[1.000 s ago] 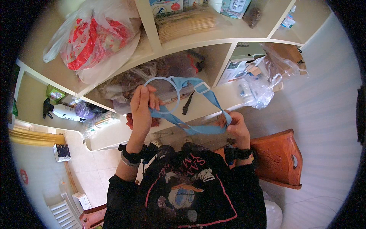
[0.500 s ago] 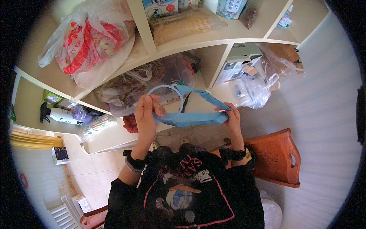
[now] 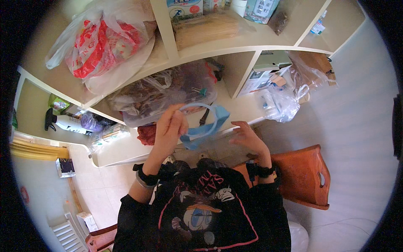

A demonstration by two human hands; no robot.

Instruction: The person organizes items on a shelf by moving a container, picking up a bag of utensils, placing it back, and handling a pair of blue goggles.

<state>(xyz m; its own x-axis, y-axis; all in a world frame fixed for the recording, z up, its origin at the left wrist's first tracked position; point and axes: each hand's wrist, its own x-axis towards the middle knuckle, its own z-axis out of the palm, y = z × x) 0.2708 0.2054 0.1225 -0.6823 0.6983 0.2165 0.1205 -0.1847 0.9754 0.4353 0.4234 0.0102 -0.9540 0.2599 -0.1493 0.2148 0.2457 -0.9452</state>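
My left hand is closed on the edge of a pale blue ring, held up in front of the shelves. A blue fabric band hangs loosely around and behind the ring, and its attachment to the ring is partly hidden. To the right of the band my right hand is raised with its fingers apart, holding nothing. A small gap lies between those fingertips and the band.
Beyond my hands, a shelf unit holds a red-and-white plastic bag, a clear storage box, a spray bottle and a clear plastic bag. At right stands a wooden chair.
My right hand has let go of the blue band and opened, slightly lower. The band has gone from stretched to slack beside the ring. My left hand has shifted slightly right with the ring.
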